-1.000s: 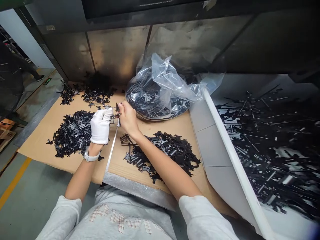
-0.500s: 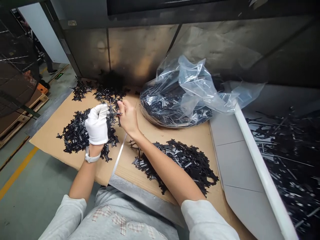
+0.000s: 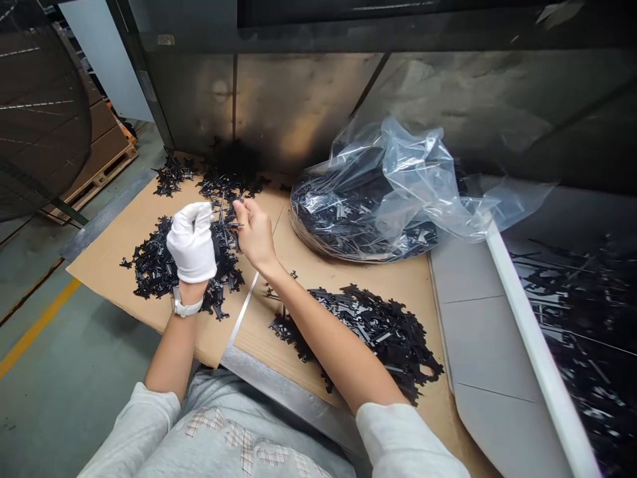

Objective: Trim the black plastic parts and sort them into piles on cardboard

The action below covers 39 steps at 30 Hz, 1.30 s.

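My right hand (image 3: 255, 234), bare, pinches a thin black branched plastic piece (image 3: 229, 226) between thumb and fingers. Just left of it my left hand (image 3: 192, 244), in a white glove, is closed with its fingertips curled close to the same piece. What lies in the gloved fingers is hidden. Under and around the left hand spreads a pile of small black plastic parts (image 3: 152, 262). A second pile of such parts (image 3: 378, 332) lies to the right, partly behind my right forearm.
Cardboard (image 3: 112, 265) covers the metal table. A clear plastic bag (image 3: 365, 212) of black parts stands at the back. Smaller black clusters (image 3: 172, 176) lie at the far left. On the right, a white-rimmed grey panel (image 3: 492, 338) borders more dark parts (image 3: 587, 372).
The view has turned slightly, so the table appears shifted right. My gloved fingers have curled back a little from the piece; my right hand keeps its pinch.
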Each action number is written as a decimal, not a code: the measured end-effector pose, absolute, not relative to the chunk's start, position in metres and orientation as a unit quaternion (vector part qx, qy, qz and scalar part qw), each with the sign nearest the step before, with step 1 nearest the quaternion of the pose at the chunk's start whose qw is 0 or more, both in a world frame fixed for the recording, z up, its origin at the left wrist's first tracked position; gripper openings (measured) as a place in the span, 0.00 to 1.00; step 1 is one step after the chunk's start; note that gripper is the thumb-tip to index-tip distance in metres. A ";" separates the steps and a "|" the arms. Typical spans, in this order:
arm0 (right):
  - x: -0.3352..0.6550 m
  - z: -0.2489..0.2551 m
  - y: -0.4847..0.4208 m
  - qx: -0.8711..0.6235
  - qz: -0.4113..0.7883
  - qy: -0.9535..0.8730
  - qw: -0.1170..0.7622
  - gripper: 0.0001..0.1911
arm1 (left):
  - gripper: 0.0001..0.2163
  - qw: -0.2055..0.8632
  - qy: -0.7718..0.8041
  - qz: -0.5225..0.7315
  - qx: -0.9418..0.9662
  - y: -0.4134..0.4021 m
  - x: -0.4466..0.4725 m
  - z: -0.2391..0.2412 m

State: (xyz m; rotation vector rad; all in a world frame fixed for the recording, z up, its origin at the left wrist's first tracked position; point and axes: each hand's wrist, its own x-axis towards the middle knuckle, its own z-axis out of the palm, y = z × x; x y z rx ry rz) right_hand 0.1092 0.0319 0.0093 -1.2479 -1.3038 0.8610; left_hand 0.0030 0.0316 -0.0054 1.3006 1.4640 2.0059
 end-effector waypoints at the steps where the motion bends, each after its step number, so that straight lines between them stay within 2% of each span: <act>1: 0.109 0.010 0.031 -0.523 0.364 -0.547 0.542 0.19 | 0.08 0.205 0.514 0.700 0.451 0.033 0.001 -0.004; 5: 0.110 0.010 0.028 -0.512 0.386 -0.544 0.541 0.18 | 0.09 0.364 0.541 0.651 0.389 0.034 -0.002 -0.002; 7: 0.112 0.009 0.028 -0.509 0.410 -0.537 0.534 0.20 | 0.11 0.337 0.531 0.648 0.429 0.031 -0.006 -0.003; 11: 0.128 0.007 0.028 -0.496 0.478 -0.522 0.503 0.22 | 0.12 0.159 0.458 0.607 0.630 0.025 -0.027 -0.002; 13: 0.141 0.010 0.027 -0.491 0.503 -0.512 0.493 0.22 | 0.12 0.116 0.453 0.600 0.650 0.026 -0.041 0.004; 16: 0.156 0.016 0.025 -0.485 0.524 -0.494 0.496 0.23 | 0.10 0.142 0.517 0.618 0.575 0.029 -0.049 0.014; 19: 0.157 0.020 0.024 -0.475 0.534 -0.487 0.502 0.24 | 0.12 0.192 0.607 0.491 0.594 0.030 -0.043 0.015; 22: 0.148 0.020 0.024 -0.468 0.545 -0.482 0.502 0.22 | 0.10 0.185 0.638 0.377 0.646 0.031 -0.041 0.008; 26: 0.139 0.017 0.026 -0.467 0.560 -0.473 0.495 0.21 | 0.05 0.190 0.641 0.383 0.638 0.033 -0.052 0.005; 29: 0.134 0.015 0.028 -0.462 0.568 -0.475 0.489 0.20 | 0.08 0.225 0.623 0.419 0.621 0.032 -0.057 0.011; 32: 0.125 0.014 0.030 -0.457 0.562 -0.490 0.485 0.22 | 0.17 0.273 0.593 0.443 0.614 0.025 -0.049 0.018; 36: 0.113 0.016 0.032 -0.464 0.519 -0.524 0.491 0.23 | 0.17 0.342 0.571 0.453 0.594 0.014 -0.031 0.022; 39: 0.110 0.021 0.031 -0.479 0.453 -0.556 0.506 0.20 | 0.19 0.347 0.579 0.480 0.561 0.010 -0.022 0.022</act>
